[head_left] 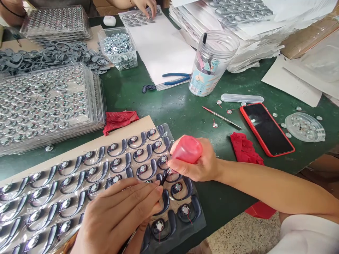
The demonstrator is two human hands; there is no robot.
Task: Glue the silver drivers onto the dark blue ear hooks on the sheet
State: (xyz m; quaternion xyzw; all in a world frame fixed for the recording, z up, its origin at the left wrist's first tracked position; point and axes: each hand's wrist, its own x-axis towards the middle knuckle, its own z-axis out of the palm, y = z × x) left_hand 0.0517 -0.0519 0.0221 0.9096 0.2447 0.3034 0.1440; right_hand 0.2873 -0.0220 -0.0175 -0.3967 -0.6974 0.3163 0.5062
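My right hand (208,164) is closed around a soft red squeeze bottle (188,149), tilted so its nozzle end points down at a small round speaker on the sheet. My left hand (119,210) pinches a pair of dark-tipped tweezers (164,179), their point close to that same speaker. Both hands are over a clear plastic sheet (197,220) with rows of dark, hook-shaped ear pieces. Most visible pieces hold a silvery round speaker (159,225), some with thin red wires. The bottle's nozzle is mostly hidden by my fingers.
Stacked trays of speakers (87,106) and loose grey shells stand left. Beyond are a tub of metal discs (122,65), blue-handled pliers (176,78) and a clear jar (201,83). A metal pick (222,118) and red phone (267,130) lie right. A co-worker's hand (145,6) reaches in.
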